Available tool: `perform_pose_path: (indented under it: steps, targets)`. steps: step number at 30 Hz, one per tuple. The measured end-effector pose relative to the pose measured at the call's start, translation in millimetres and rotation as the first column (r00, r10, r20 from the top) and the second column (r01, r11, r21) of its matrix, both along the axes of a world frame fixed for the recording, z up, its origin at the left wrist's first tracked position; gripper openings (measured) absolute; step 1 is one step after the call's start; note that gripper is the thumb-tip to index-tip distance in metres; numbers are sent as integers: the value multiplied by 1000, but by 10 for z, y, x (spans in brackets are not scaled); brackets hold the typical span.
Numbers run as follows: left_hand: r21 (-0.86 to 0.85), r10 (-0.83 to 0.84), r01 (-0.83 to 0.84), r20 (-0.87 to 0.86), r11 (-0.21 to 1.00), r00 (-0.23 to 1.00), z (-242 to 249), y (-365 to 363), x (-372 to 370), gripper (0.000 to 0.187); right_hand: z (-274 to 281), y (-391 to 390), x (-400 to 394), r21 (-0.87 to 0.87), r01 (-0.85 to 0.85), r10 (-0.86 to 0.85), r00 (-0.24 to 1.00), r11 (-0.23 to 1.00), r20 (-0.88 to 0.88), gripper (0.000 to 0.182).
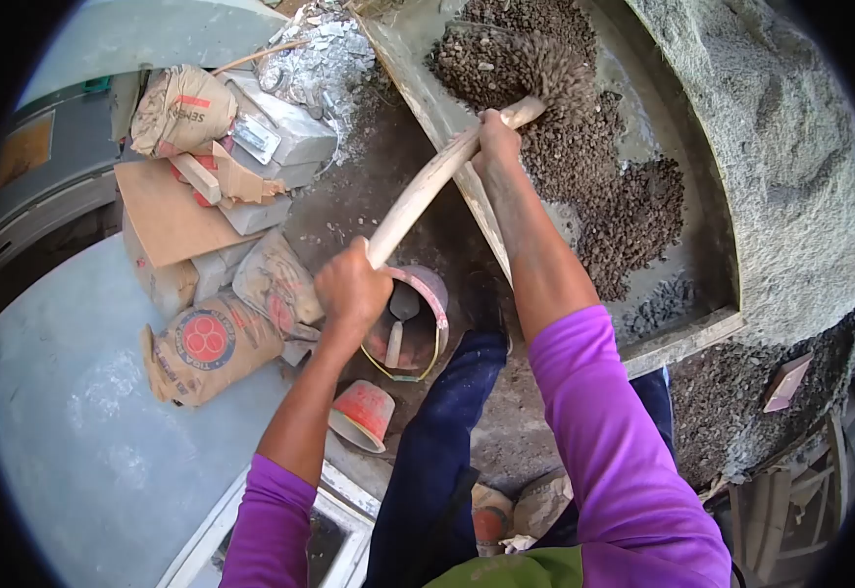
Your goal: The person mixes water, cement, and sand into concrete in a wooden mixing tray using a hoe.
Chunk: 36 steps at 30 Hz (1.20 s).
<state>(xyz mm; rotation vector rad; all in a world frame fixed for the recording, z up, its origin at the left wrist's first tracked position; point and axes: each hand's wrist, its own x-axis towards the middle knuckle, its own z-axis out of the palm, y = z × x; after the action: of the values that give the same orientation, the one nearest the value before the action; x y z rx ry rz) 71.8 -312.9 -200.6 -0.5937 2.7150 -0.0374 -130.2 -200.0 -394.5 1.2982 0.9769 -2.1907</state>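
Observation:
Both hands grip one thick, pale wooden tool handle (426,191), which slants up to the right over a mixing trough. My left hand (352,286) is closed around its lower end, above a bucket (426,284) with a trowel (400,318) inside. Farther up, my right hand (498,142) is wrapped round the handle near its far end, over the trough's wooden edge (481,218). Brown gravel (633,220) lies in the trough in wet grey slurry (633,88). Around the tool's far end the gravel is blurred, and the tool's head cannot be made out.
A large grey sand heap (790,167) borders the trough on the right. At left are cement bags (214,348), grey blocks (305,147) and a cardboard sheet (177,211). A red-and-white bucket (362,416) lies tilted near my legs, beside a white frame (344,510).

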Motion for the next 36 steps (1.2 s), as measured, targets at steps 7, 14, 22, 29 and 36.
perform_pose_path:
  steps: [7,14,22,29,36]
  targets:
    - [674,504,-323,-84,664,860,-374,1521,794,31,1194,1091,-35,571,-346,581,758,744,-297,28]
    - [912,562,-376,229,162,795,360,2930,943,42,2078,1962,13,535,-460,683,635,709,-360,17]
    - [705,646,-654,638,-273,418,196,4411,2491,21,886,2785,1911,567,-738,822,542,366,175,24]
    - [796,578,-599,530,-87,620,768,4203,2135,25,1771,3014,1430,592,-611,786,616,525,-61,19]
    - [742,510,-660,616,-119,600,466,3857,2472,21,887,2988,1869,617,-698,746,615,363,257,19]
